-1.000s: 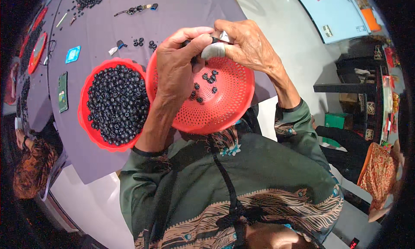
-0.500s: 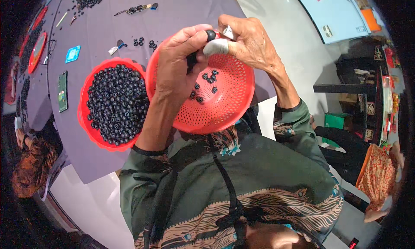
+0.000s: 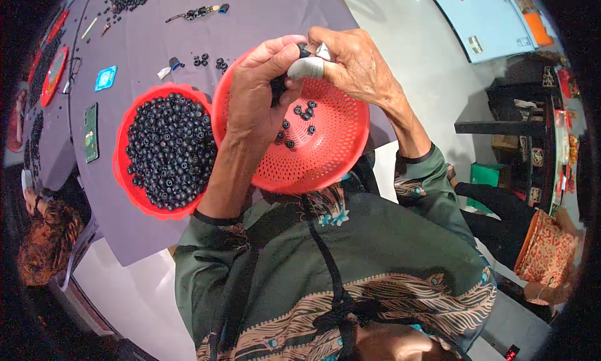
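My left hand (image 3: 256, 88) is closed over the colander, pinching a small dark round piece (image 3: 304, 50) between thumb and forefinger. More dark pieces (image 3: 277, 88) are bunched in its curled fingers. Facing it, my right hand (image 3: 360, 60) is closed too, its thumb covered in a pale wrap (image 3: 307, 68). A small thing with a white part (image 3: 322, 51) sits in its grip, up against the dark piece; its kind is unclear. Beneath both hands, a red colander (image 3: 338, 154) holds several black ring-like pieces (image 3: 305, 113).
Left of the colander, a red scalloped basket (image 3: 122, 167) is heaped with black ring-like pieces (image 3: 169, 151). A phone (image 3: 91, 132), a blue packet (image 3: 106, 78) and loose pieces (image 3: 201, 60) lie on the purple-grey tablecloth (image 3: 141, 32). Other people (image 3: 50, 236) sit nearby.
My right hand has turned slightly and shifted a little left, closer to the dark piece. The piece shows less between my fingertips now. The colander and basket stay put.
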Motion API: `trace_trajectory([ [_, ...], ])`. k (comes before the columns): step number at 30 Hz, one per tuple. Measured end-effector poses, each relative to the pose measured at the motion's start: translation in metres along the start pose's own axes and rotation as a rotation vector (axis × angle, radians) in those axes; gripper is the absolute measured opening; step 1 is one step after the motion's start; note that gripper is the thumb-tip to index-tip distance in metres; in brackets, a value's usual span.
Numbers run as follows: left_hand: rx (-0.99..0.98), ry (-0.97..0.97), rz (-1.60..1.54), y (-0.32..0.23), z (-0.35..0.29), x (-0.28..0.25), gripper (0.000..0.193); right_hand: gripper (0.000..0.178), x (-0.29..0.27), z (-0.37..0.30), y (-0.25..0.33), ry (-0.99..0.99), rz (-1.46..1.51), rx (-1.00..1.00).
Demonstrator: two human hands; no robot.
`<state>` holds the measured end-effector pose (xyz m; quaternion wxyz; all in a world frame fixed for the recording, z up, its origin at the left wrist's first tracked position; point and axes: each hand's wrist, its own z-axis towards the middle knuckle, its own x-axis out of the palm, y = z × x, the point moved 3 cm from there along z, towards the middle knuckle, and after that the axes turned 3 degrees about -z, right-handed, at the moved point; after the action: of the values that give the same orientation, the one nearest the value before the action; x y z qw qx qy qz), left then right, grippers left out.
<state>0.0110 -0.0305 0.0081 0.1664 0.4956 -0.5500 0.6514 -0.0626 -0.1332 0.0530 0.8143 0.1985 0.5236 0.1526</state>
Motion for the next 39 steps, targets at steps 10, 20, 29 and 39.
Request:
trace_trajectory([
  [10, 0.034, -0.131, 0.115, 0.000, -0.003, 0.001, 0.013, 0.031, -0.003, -0.002, 0.001, -0.011, -0.069, -0.010],
  [20, 0.193, -0.088, 0.355, 0.000, -0.001, -0.005, 0.012, 0.034, 0.003, -0.004, -0.001, 0.005, -0.049, -0.041],
  [29, -0.123, -0.253, 0.352, 0.010, -0.009, -0.047, 0.017, 0.041, -0.004, -0.010, -0.009, 0.000, -0.017, -0.006],
  [39, -0.219, -0.329, -0.361, 0.024, -0.006, -0.075, 0.019, 0.042, 0.007, -0.019, -0.014, 0.075, 0.187, 0.153],
])
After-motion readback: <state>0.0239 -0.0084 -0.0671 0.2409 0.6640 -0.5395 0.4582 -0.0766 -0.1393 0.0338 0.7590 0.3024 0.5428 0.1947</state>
